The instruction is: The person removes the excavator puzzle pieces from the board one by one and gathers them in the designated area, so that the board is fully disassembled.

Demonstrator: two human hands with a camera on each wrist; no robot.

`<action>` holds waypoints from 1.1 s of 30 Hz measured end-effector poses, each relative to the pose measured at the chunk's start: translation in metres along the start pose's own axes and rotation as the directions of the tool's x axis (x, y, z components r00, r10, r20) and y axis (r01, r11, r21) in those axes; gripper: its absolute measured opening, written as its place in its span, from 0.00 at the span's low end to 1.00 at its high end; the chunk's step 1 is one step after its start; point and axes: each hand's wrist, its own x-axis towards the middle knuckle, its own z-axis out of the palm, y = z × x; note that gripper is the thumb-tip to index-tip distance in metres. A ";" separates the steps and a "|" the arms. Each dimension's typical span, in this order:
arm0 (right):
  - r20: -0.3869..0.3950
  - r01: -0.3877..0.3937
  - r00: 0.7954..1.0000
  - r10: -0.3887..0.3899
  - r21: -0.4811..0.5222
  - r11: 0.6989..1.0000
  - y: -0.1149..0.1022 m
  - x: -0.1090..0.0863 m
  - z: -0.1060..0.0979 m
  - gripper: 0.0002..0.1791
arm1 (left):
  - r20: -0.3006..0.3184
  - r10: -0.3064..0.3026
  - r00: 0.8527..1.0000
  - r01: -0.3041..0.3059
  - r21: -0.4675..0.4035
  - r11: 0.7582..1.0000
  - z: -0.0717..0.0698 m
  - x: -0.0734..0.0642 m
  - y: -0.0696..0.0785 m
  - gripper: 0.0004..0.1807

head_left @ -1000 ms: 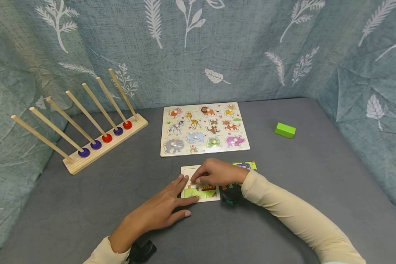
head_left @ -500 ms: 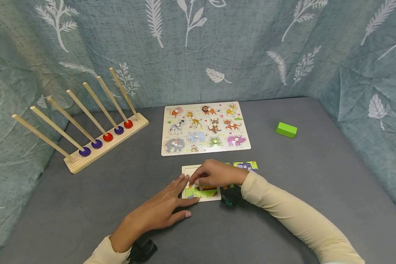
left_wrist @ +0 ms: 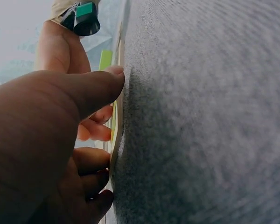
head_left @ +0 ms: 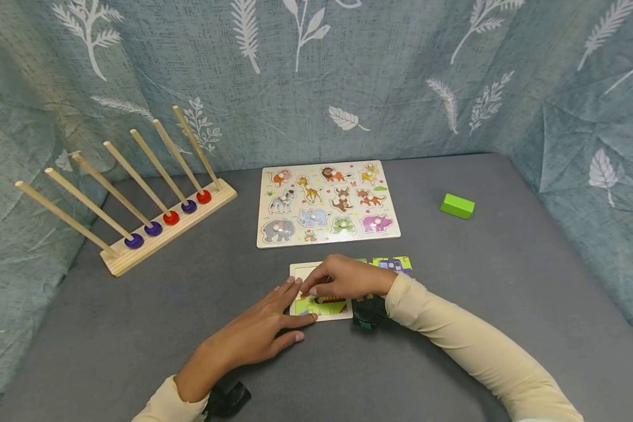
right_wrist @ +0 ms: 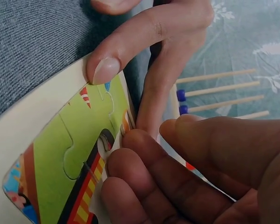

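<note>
A small wooden puzzle tray (head_left: 334,319) lies in front of me, with green jigsaw pieces (right_wrist: 51,177) and a red-and-yellow striped part fitted along its near side. My left hand (head_left: 261,328) rests with spread, fairly straight fingers on the tray's left and near edges. Over the tray my right hand (head_left: 348,276) bends its fingers down onto a puzzle piece (right_wrist: 126,122) with an orange edge, at the left side. Its fingertips cover most of that piece. In the left wrist view the left thumb (left_wrist: 98,88) stands before the tray's edge.
Loose jigsaw pieces (head_left: 392,264) lie right of the tray, partly behind the right wrist. Beyond is an animal peg puzzle board (head_left: 328,205). A wooden peg rack (head_left: 169,231) with red and purple beads stands at left, a green block (head_left: 457,206) at right.
My right hand's fingertips have shifted slightly left and nearer over the tray, keeping to the piece. The left hand has stayed in place.
</note>
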 end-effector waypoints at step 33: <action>-0.077 0.032 0.997 -0.027 0.067 0.997 -0.001 0.002 0.004 0.13 | -0.073 0.039 0.997 -0.032 0.097 0.995 0.010 0.003 -0.003 0.22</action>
